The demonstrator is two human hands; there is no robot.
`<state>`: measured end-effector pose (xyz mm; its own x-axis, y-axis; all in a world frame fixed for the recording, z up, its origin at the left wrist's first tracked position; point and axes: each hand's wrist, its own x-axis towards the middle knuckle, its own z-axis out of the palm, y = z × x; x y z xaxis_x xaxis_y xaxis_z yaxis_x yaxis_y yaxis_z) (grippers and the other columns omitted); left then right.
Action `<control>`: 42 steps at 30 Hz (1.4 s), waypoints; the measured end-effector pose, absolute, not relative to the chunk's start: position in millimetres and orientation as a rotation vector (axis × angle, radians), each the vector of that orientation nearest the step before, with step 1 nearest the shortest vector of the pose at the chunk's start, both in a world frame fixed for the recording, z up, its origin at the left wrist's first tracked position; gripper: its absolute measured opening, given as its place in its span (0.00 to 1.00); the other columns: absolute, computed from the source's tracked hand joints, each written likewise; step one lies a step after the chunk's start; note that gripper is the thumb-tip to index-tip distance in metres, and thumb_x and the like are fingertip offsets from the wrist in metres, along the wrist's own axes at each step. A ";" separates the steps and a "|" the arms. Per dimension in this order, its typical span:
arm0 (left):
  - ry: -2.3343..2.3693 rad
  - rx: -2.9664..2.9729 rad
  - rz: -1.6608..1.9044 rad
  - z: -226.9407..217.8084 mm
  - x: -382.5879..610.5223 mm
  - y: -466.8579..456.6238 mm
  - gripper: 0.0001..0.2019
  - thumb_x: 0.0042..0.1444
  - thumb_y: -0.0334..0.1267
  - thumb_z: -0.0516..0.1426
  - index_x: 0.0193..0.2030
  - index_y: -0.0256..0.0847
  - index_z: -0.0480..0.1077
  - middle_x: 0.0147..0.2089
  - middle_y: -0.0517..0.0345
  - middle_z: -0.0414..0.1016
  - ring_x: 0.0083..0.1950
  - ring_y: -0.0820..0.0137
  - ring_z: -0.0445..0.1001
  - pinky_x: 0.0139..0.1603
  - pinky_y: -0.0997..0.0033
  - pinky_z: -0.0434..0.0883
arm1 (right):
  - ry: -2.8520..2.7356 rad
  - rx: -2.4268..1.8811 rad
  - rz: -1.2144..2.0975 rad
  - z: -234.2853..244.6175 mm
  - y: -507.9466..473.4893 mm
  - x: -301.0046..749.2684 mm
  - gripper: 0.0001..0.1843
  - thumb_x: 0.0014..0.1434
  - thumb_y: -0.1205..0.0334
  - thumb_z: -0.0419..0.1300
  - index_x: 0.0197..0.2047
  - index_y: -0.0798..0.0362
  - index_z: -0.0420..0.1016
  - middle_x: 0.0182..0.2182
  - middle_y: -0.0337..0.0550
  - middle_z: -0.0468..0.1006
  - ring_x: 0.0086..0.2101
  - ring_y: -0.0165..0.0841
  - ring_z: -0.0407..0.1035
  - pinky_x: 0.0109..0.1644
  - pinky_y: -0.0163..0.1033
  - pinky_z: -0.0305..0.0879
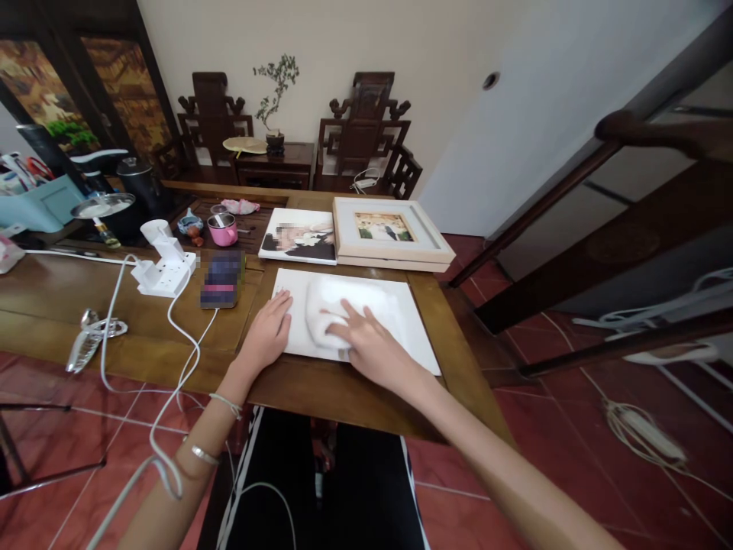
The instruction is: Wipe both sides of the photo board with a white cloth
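While the left hand (266, 336) lies flat and open on the table (343, 393), its fingertips rest on the left edge of a white board (409, 325). It holds nothing. Two thin bracelets show on that arm, one at the wrist and one lower down.

The right hand (369, 345) lies on top of a white cloth (321, 312). Its fingers are spread out and press down on the cloth. They are not curled around it, so the hand is open and only pushes on it. The cloth is bunched up and sits on the left half of the white board. The board lies flat near the front edge of the table, right in front of the person.

Just behind the board are two pictures side by side. One is a flat photo (298, 237) with no frame. The other is a photo in a pale frame (389, 229), to the right of the first and touching it.

A phone (221, 279) lies to the left of the board, close to the left hand. A white cord (188, 336) runs from the phone and hangs over the front edge of the table. A white plug box (165, 275) sits beside the phone, a bit farther left. A pink cup (223, 229) stands behind the phone.

Two dark wooden chairs and a little tree in a pot (276, 103) are by the far wall.
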<state>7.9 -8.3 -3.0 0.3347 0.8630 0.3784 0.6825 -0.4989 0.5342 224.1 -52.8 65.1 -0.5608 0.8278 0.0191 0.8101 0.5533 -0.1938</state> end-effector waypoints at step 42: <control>1.387 2.357 0.986 0.3 9.3 -10.7 0.19 0.60 0.32 0.49 0.57 0.36 0.68 0.62 0.45 0.67 0.66 0.58 0.62 0.66 0.49 0.61 | -2.574 -1.357 0.294 75.8 29.4 239.8 0.25 0.45 0.78 0.45 0.43 0.56 0.73 0.38 0.49 0.79 0.39 0.40 0.72 0.43 0.36 0.62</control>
